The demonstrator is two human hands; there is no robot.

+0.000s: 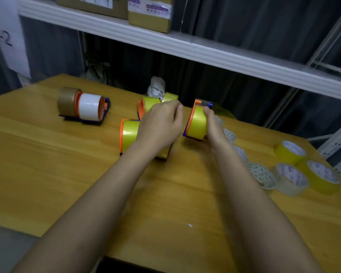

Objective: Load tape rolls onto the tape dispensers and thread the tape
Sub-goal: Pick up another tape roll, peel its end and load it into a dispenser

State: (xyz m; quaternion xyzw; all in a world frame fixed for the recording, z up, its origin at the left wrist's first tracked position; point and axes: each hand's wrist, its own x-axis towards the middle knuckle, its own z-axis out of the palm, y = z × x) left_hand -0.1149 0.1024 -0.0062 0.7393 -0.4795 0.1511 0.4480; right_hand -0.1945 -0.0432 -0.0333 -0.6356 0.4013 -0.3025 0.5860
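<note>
Threading step, likely: right hand (211,127) grips yellow roll (198,125) on its dispenser (193,113); beside it, left hand (161,125), fingers curled, empty; next, pull tape free.

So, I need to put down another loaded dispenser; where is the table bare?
Bare wooden table lies near the front left edge, below the brown-and-white-roll dispenser. Crowded: loose tape rolls along the right edge, yellow-roll dispensers mid-table.

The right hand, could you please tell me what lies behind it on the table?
Patterned tape rolls peek out behind the right hand; how many it covers cannot be seen.
</note>
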